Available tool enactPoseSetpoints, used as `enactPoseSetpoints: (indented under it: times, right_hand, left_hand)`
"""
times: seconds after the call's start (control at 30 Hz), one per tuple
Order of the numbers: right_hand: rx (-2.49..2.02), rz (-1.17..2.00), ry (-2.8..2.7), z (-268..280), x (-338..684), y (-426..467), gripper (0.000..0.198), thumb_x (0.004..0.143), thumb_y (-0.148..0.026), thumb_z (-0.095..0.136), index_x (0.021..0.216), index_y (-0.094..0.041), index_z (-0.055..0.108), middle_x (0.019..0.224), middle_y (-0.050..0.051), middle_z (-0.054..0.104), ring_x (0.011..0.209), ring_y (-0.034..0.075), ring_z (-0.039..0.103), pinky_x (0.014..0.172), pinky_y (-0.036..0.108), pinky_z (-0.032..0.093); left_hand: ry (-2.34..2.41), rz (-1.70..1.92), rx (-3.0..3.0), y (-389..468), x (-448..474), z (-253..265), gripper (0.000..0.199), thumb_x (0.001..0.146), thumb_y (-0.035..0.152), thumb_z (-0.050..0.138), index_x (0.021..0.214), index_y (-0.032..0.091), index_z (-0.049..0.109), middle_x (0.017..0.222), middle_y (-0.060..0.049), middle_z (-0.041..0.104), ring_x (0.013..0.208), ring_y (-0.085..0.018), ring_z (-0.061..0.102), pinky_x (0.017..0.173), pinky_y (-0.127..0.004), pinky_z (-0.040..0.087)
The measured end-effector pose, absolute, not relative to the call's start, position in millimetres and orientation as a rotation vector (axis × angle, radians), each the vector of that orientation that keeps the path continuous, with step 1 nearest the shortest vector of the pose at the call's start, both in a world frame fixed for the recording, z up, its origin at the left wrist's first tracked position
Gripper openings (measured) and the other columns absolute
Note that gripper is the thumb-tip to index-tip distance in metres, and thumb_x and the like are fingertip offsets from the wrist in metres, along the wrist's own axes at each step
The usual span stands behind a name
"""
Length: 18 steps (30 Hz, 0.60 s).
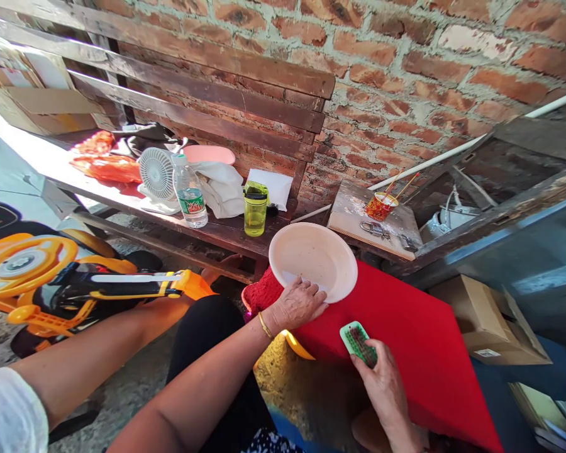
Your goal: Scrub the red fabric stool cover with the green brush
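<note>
A pale, wide plastic basin (311, 242) sits on the near end of a red-covered surface (405, 333), against the bench. My left hand (299, 305), with a gold-coloured bracelet at the wrist, reaches over the basin's near rim. Its fingers lie close together and curl over the edge, the thumb mostly out of sight. Lower right, my right hand (382, 377) grips a green scrubbing brush (358, 343), its dark bristles facing up. The brush is in the air over the red cover's near edge, apart from the basin.
On the wooden bench (221, 238) stand a fan (158, 173), a water bottle (192, 198) and a yellow-green cup (255, 211). A red tin with sticks (381, 206) rests on a board. At left are an orange toy vehicle (23, 264) and another person's bare limb (99, 343). A carton (485, 321) lies right.
</note>
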State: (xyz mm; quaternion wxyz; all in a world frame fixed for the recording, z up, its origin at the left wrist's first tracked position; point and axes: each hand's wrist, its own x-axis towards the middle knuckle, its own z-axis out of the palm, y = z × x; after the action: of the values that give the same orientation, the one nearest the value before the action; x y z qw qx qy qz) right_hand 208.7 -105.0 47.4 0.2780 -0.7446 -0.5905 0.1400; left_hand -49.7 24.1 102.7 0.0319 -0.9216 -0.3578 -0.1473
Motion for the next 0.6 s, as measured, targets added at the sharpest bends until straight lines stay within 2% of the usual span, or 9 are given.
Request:
enactPoseSetpoints:
  times: [0.13, 0.3, 0.5, 0.6]
  right_hand:
    - [-2.035, 0.27, -1.605, 55, 208, -102, 0.034, 0.078, -0.053, 0.054, 0.1, -0.028, 0.059, 0.101, 0.008, 0.07, 0.097, 0.03, 0.064, 0.084, 0.042, 0.05]
    - [-2.054, 0.454, -1.496, 55, 200, -102, 0.038, 0.075, -0.056, 0.057, 0.099, -0.027, 0.058, 0.099, 0.006, 0.071, 0.089, 0.027, 0.066, 0.078, 0.039, 0.052]
    - [-2.092, 0.376, -1.499, 63, 202, -99, 0.035, 0.07, -0.052, 0.059, 0.097, -0.028, 0.06, 0.098, 0.007, 0.071, 0.088, 0.028, 0.065, 0.075, 0.038, 0.05]
    - [-2.082, 0.477, -1.46, 63, 198, -95, 0.038, 0.069, -0.054, 0.059, 0.097, -0.028, 0.061, 0.096, 0.005, 0.071, 0.08, 0.025, 0.064, 0.071, 0.037, 0.05]
  left_hand:
    - [-1.101, -0.424, -2.837, 25, -49, 103, 0.024, 0.108, 0.039, 0.048, 0.104, 0.02, 0.063, 0.091, -0.005, 0.065, 0.085, -0.022, 0.061, 0.083, -0.039, 0.04]
    - [-1.098, -0.418, -2.836, 24, -49, 105, 0.025, 0.108, 0.039, 0.048, 0.103, 0.019, 0.063, 0.091, -0.005, 0.065, 0.085, -0.022, 0.061, 0.081, -0.039, 0.04]
    - [-1.099, -0.445, -2.832, 24, -49, 104, 0.025, 0.107, 0.039, 0.05, 0.102, 0.019, 0.063, 0.089, -0.005, 0.064, 0.084, -0.022, 0.062, 0.081, -0.039, 0.039]
    - [-1.098, -0.457, -2.83, 24, -49, 103, 0.024, 0.107, 0.039, 0.05, 0.102, 0.019, 0.063, 0.089, -0.005, 0.065, 0.084, -0.022, 0.062, 0.081, -0.039, 0.039]
